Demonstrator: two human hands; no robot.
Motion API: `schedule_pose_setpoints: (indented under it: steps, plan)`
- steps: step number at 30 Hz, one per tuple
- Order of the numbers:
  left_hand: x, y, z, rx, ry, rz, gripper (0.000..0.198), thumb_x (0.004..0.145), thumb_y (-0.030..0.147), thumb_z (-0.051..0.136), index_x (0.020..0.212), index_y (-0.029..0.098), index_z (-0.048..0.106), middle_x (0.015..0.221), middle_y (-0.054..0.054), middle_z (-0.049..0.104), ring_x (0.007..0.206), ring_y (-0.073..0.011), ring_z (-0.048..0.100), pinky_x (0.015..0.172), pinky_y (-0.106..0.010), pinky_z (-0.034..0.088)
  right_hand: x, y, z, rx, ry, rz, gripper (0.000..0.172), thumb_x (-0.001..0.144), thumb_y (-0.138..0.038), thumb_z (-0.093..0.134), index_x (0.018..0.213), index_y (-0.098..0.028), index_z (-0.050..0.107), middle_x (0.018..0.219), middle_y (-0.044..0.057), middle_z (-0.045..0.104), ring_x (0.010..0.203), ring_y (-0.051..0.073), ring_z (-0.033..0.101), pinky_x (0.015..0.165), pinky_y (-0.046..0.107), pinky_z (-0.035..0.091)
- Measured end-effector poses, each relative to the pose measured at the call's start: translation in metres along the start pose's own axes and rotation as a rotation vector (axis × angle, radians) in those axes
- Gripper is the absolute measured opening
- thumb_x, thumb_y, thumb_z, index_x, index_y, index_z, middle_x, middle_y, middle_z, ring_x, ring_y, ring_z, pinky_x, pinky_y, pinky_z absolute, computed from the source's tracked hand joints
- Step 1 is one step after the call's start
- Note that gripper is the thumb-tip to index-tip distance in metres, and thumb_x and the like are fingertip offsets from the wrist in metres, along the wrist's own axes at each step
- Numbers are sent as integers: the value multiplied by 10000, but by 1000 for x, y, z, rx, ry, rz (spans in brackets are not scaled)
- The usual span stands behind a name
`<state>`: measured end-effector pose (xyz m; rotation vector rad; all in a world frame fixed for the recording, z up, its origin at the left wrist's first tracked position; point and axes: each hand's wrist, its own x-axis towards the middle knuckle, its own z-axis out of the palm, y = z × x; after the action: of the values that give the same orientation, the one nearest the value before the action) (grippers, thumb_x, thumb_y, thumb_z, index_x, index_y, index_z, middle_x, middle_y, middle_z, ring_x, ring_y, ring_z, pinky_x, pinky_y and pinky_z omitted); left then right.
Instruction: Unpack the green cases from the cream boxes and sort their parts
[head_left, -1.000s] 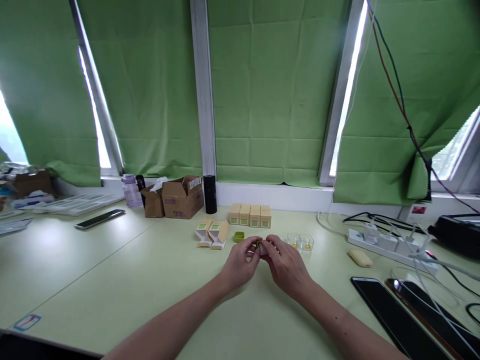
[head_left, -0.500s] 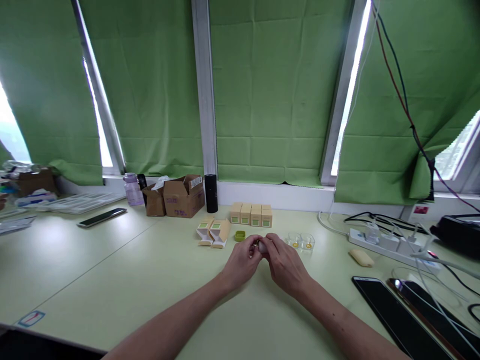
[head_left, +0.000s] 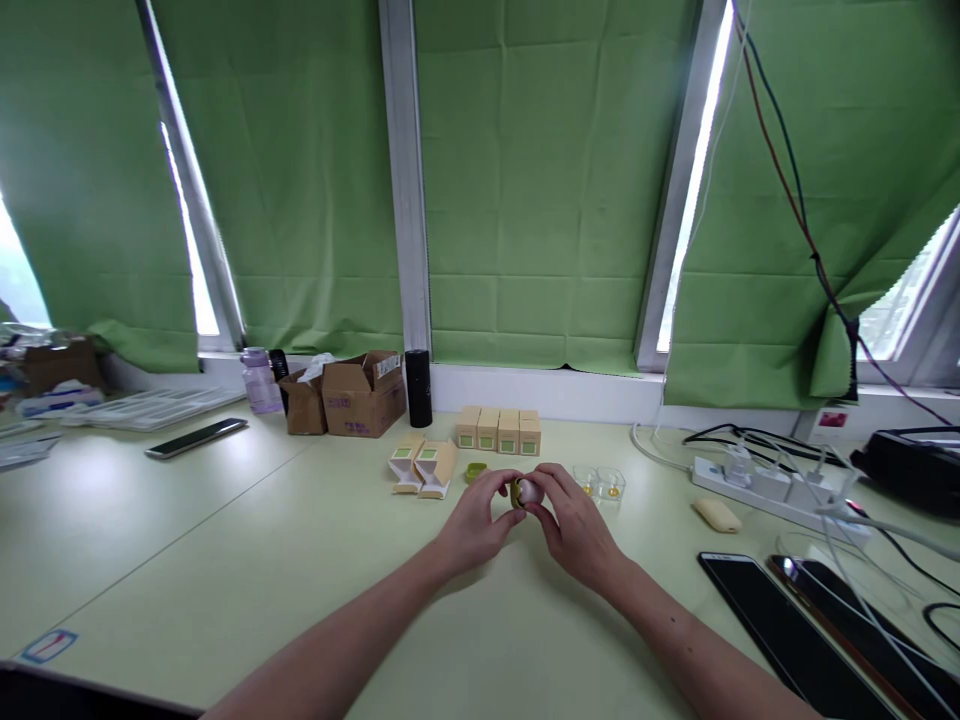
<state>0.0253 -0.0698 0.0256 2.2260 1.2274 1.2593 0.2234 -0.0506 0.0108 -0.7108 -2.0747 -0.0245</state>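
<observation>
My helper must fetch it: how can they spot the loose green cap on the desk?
Under the central window post, find the row of four tan boxes on the desk. Just before it, between two opened cartons and the left hand, lies the green cap: low, round and green, while its neighbours are tan cardboard.

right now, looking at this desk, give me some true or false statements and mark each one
1. The left hand and the right hand together hold a small round green-and-white object. True.
2. Four beige cardboard boxes stand in a row behind the hands. True.
3. The black cylinder lies flat on the pale green desk. False: it stands upright beside the brown cardboard carton.
4. The two small clear plastic cups sit left of the hands. False: they sit right of them.
</observation>
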Motion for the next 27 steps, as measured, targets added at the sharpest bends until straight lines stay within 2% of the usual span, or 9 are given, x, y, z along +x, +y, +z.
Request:
schedule_pose_setpoints:
  steps: [5, 12, 20, 24, 27]
  plan:
    - [3, 2, 1, -10, 38, 31, 289, 876, 223, 692, 1161, 236, 647, 1067, -50, 699, 980, -226, 641, 898, -393, 537, 2, -3, 2, 167, 56, 60, 261, 1005, -163, 460, 1242, -237, 542, 1191, 128, 607, 1084, 264, 624, 890, 444, 590]
    - [3, 1, 4, -15, 68, -8, 319, 874, 217, 676, 1193, 239, 669, 1052, -52, 729, 925, -219, 646, 824, -364, 538, 3, -3, 11, 308, 142, 190, 172, 999, -232, 512, 1156, -238, 582, 1105, 87, 646, 965, 227, 641, 820, 382, 579]
    - [3, 5, 3, -62, 72, -71, 294, 880, 248, 669, 1172, 233, 695, 1050, -58, 747, 920, -220, 656, 796, -352, 532, 3, -8, 17, 486, 176, 334, 215, 1013, -380, 531, 1140, -222, 605, 1094, 90, 670, 971, 231, 641, 844, 398, 563]
    - [3, -2, 4, -87, 64, -119, 307, 843, 228, 690, 1149, 215, 708, 1018, -57, 754, 895, -214, 669, 750, -328, 535, 9, 4, 9, 635, 355, 530, 359, 987, -520, 570, 1152, -206, 623, 1003, 81, 701, 910, 234, 675, 849, 431, 573]
    - [3, -11, 5, -105, 88, -149, 327, 863, 270, 676, 1184, 208, 705, 1039, -64, 754, 887, -212, 665, 754, -334, 540, 13, 20, 0, 906, 464, 674, 434, 899, -600, 676, 1057, -196, 677, 950, 76, 720, 894, 254, 711, 826, 453, 588]
